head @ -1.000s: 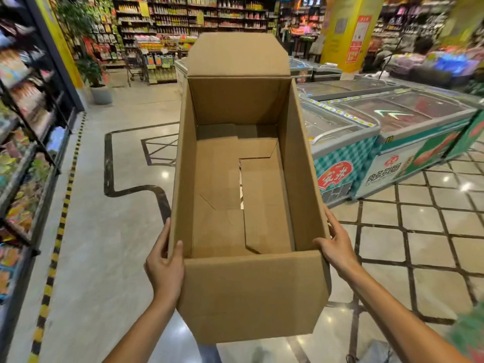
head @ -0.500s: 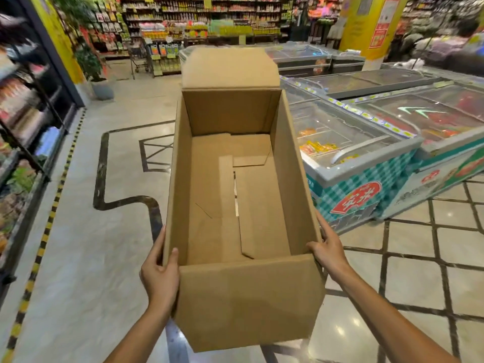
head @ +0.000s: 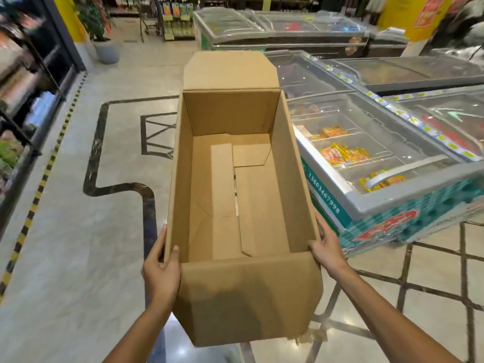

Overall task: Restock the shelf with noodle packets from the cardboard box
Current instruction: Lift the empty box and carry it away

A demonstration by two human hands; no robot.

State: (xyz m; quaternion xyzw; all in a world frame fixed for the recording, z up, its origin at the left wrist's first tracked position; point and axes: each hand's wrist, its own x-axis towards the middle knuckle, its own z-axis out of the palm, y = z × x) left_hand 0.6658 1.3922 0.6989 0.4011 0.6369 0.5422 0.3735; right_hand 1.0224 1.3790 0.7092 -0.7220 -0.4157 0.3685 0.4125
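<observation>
Hands (head: 161, 268) (head: 327, 248) on opposite sides of cardboard box (head: 243, 292)

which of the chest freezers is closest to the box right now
The teal-fronted chest freezer beside the right hand, with yellow packets under its glass lid. It sits right next to the cardboard box; the other freezers stand further back.

A glass-topped chest freezer (head: 387, 184) stands on the right, yellow packets (head: 345, 154) visible under its lid. More freezers (head: 288, 35) line up behind it. A potted plant (head: 100, 35) sits on the pale tiled floor (head: 78, 258) far left.
</observation>
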